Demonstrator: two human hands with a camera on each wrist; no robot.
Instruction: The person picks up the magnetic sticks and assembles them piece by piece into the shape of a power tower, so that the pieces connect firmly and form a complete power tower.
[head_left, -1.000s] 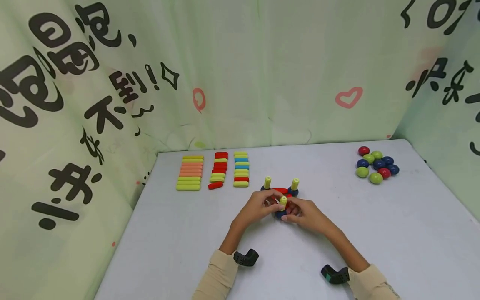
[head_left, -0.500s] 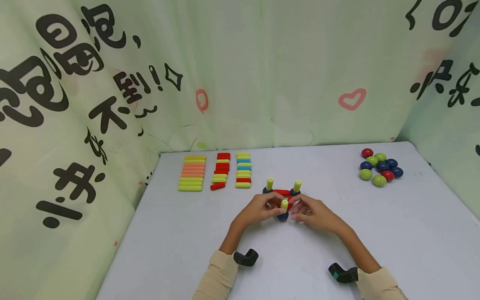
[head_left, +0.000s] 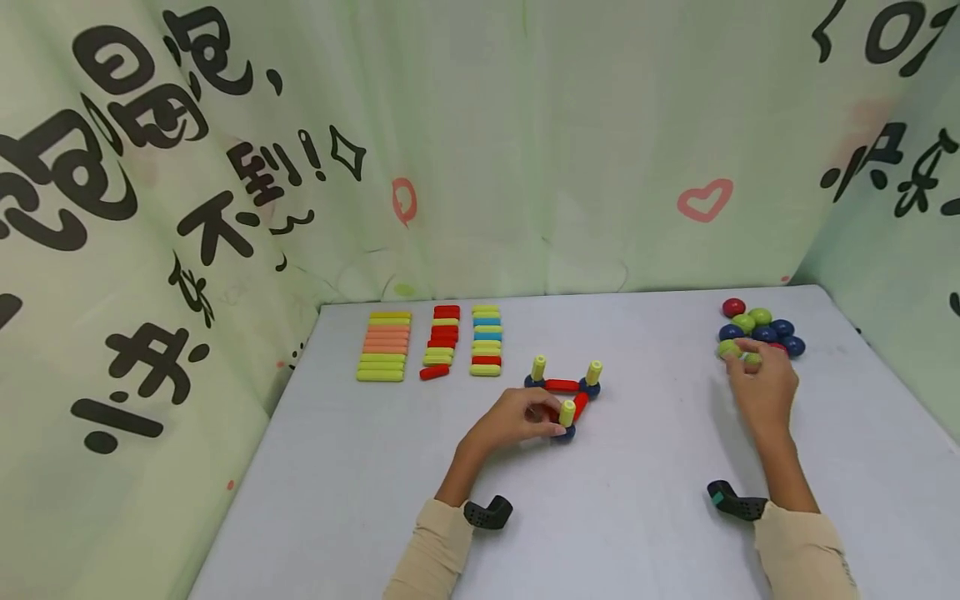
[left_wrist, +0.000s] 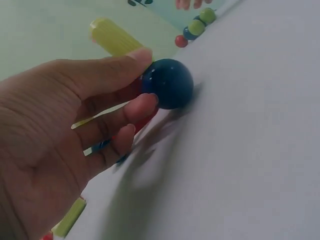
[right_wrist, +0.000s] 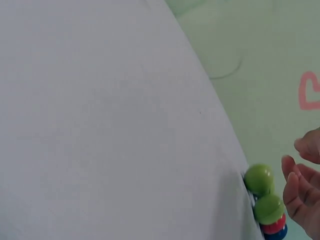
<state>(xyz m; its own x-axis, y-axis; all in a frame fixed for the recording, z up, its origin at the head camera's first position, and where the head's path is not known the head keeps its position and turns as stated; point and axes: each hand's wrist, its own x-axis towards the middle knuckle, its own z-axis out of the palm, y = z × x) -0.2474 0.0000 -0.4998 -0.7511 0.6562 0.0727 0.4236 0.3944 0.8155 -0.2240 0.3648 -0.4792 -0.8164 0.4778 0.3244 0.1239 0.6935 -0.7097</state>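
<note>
In the head view, a small frame of balls and rods stands mid-table. Red rods (head_left: pixel 561 386) link its blue balls, and a yellow-green rod (head_left: pixel 593 372) rises from each ball. My left hand (head_left: pixel 517 417) pinches the frame's near corner. There, the left wrist view shows the thumb and fingers on a blue ball (left_wrist: pixel 169 84) at the foot of a yellow-green rod (left_wrist: pixel 115 37). My right hand (head_left: pixel 765 387) hangs over the pile of loose balls at the back right, by a green ball (right_wrist: pixel 269 209). Its thumb and fingers are apart, holding nothing visible.
Three columns of rods lie at the back left: yellow, orange and green rods (head_left: pixel 386 342), red and green ones (head_left: pixel 442 336), and a mixed set with blue (head_left: pixel 487 337). Several red, green and blue balls (head_left: pixel 782 328) lie back right. A printed curtain (head_left: pixel 585 150) stands behind the table.
My right hand has left the frame and moved right to the loose balls. My left hand stays at the near corner of the frame.
</note>
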